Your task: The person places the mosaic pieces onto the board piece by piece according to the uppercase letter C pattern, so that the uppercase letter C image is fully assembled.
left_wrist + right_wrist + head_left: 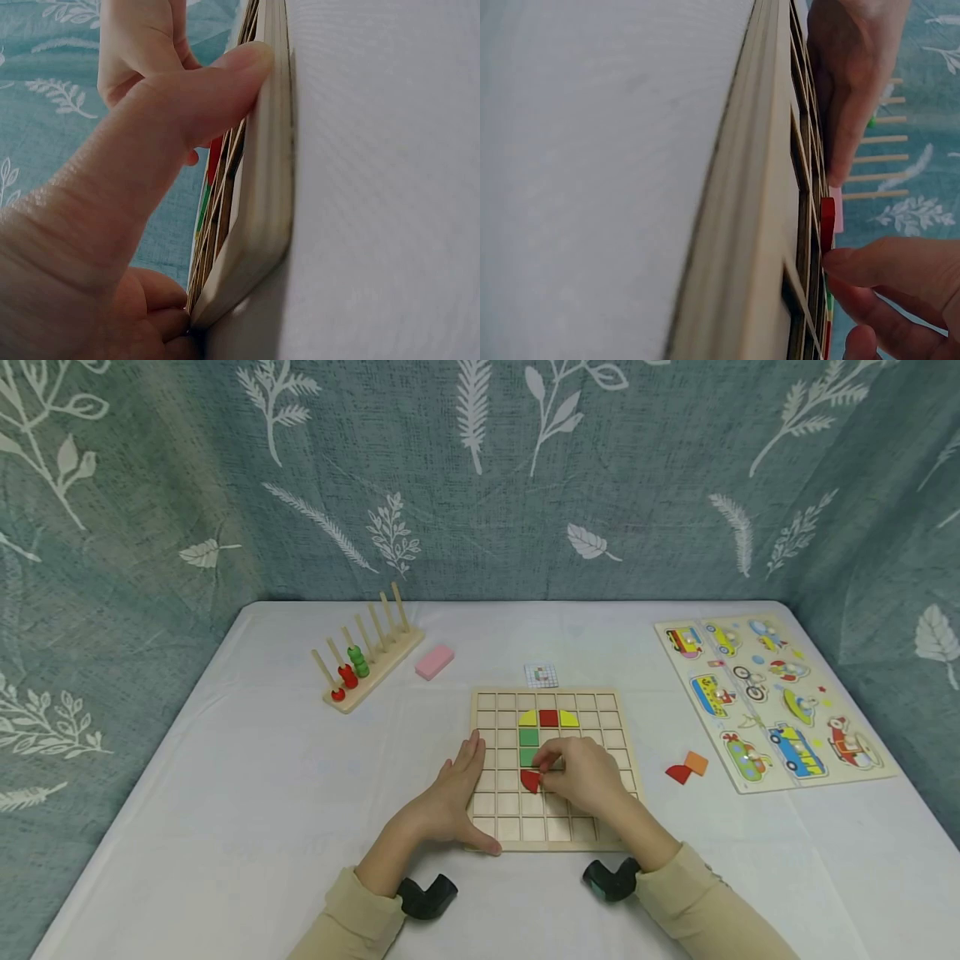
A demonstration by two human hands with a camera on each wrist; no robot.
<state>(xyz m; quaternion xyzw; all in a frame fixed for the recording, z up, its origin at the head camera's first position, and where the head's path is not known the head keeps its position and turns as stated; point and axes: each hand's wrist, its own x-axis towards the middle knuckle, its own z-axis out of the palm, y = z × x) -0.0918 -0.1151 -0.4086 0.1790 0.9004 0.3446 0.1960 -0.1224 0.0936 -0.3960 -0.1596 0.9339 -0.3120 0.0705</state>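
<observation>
A wooden grid board lies flat in front of me. My left hand steadies its near left corner, fingers extended along the left side and thumb on the front edge. My right hand is over the middle of the board, its thumb and fingertips at a red quarter-circle tile. In the right wrist view this red tile stands slightly proud of the grid, touching the thumb tip. Above it sit two green square tiles, a red square tile and two yellow quarter-circle tiles.
A small pattern card lies behind the board. To the right are a loose red tile, an orange square tile and a vehicle puzzle board. At back left stand a peg rack with beads and a pink block.
</observation>
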